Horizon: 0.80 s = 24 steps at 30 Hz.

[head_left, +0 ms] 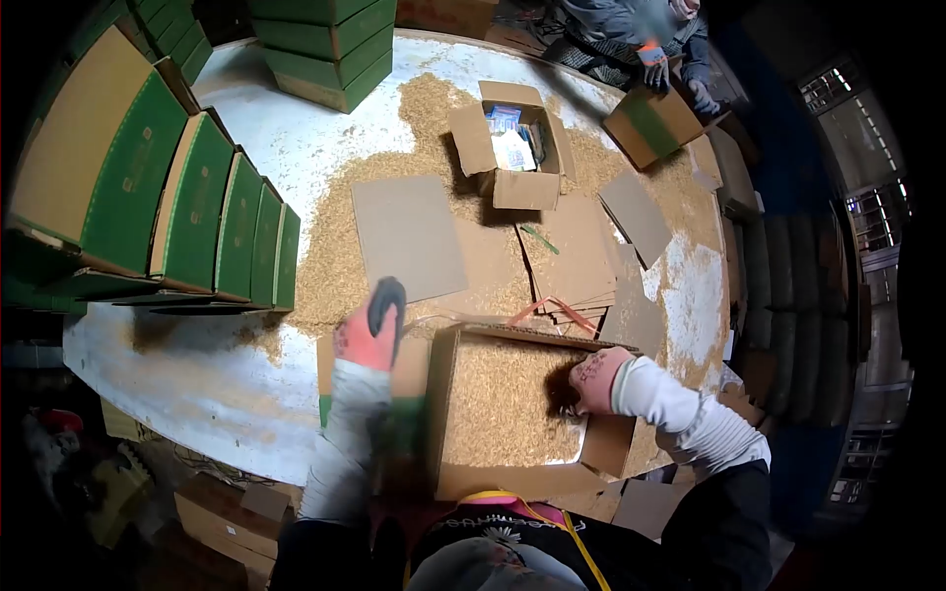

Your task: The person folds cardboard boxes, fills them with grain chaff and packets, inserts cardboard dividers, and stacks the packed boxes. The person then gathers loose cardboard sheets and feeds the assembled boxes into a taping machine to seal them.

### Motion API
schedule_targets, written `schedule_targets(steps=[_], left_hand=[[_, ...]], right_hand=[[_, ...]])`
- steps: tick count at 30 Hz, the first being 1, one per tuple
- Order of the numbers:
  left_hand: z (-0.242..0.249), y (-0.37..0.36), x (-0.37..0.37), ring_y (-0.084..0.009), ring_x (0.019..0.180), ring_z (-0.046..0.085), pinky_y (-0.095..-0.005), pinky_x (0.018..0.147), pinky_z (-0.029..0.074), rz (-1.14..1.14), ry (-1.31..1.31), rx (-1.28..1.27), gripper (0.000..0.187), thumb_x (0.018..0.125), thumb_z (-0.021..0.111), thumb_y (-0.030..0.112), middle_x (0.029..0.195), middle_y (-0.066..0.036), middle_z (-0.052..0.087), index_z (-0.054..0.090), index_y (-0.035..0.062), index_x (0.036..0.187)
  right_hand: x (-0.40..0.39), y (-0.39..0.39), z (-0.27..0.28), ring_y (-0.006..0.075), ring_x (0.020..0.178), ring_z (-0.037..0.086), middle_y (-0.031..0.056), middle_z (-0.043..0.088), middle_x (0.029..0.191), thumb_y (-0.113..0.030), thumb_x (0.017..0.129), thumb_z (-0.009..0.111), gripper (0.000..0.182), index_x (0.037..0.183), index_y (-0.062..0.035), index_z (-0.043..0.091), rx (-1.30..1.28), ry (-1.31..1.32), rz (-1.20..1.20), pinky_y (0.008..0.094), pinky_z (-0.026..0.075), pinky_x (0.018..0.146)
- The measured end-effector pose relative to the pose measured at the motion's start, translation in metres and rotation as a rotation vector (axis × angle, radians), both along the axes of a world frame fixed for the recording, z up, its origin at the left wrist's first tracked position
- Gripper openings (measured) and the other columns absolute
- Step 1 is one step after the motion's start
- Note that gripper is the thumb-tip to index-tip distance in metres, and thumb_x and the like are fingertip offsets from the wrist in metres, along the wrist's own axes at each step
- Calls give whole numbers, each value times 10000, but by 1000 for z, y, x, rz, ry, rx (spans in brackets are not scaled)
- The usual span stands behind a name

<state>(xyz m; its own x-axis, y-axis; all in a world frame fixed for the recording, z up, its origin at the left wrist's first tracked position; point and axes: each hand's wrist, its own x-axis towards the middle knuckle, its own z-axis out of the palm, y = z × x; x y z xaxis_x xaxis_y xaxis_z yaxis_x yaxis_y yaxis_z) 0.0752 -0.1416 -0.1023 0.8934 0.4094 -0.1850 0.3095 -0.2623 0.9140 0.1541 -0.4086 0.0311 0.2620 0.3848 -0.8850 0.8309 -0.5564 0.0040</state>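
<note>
So from the head cam: there's an open cardboard box right at the near edge of the round table, filled with sawdust-looking stuff. The right hand, gloved, is pushed down into the filling at the box's right side, fingers buried, so can't tell how they're set. The left hand, also gloved, is up just left of the box, fingers curled in, possibly on the flap, it's blurry. Far left, a row of green boxes. Far side, a smaller open box, and another person's gloved hands on a carton.
</note>
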Motion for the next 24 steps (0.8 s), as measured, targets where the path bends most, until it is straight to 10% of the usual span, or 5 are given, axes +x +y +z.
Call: schedule_targets(steps=[4, 6, 9, 15, 24], left_hand=[[-65, 26, 71, -291, 852, 562, -370, 769, 434, 175, 331, 732, 760, 710, 600, 400, 938, -161, 568, 243, 54, 1286], [-65, 20, 89, -289, 829, 570, -370, 755, 441, 184, 472, 839, 820, 691, 621, 412, 900, -148, 580, 201, 63, 1303], [-57, 17, 95, -246, 774, 583, -338, 700, 458, 182, 578, 635, 817, 659, 670, 360, 843, -146, 580, 240, 74, 1292], [-72, 65, 43, -175, 745, 587, -249, 697, 488, 488, -172, -459, 338, 662, 610, -84, 907, -156, 591, 524, -121, 986], [19, 73, -11, -176, 846, 566, -274, 792, 458, 550, -350, -12, 272, 735, 569, -24, 954, -145, 584, 542, -108, 992]], right_hand=[[147, 67, 60, 97, 421, 522, 49, 572, 596, -316, 797, 551, 265, 794, -54, 586, 419, -58, -660, 229, 416, 385], [261, 81, -26, 252, 683, 591, 128, 608, 770, -171, 740, 561, 199, 904, -63, 590, 810, -506, -280, 329, 473, 628], [323, 98, -128, 268, 1018, 480, 114, 528, 1077, -152, 647, 625, 631, 1225, -157, 374, 479, -718, -98, 355, 376, 871], [326, 86, -121, 268, 883, 566, 113, 593, 947, -118, 723, 505, 457, 1168, -199, 447, 603, -803, -212, 350, 447, 752], [198, 19, -1, 318, 1025, 475, 148, 532, 1063, -251, 781, 523, 339, 1092, -117, 512, 1415, -618, -392, 390, 373, 862]])
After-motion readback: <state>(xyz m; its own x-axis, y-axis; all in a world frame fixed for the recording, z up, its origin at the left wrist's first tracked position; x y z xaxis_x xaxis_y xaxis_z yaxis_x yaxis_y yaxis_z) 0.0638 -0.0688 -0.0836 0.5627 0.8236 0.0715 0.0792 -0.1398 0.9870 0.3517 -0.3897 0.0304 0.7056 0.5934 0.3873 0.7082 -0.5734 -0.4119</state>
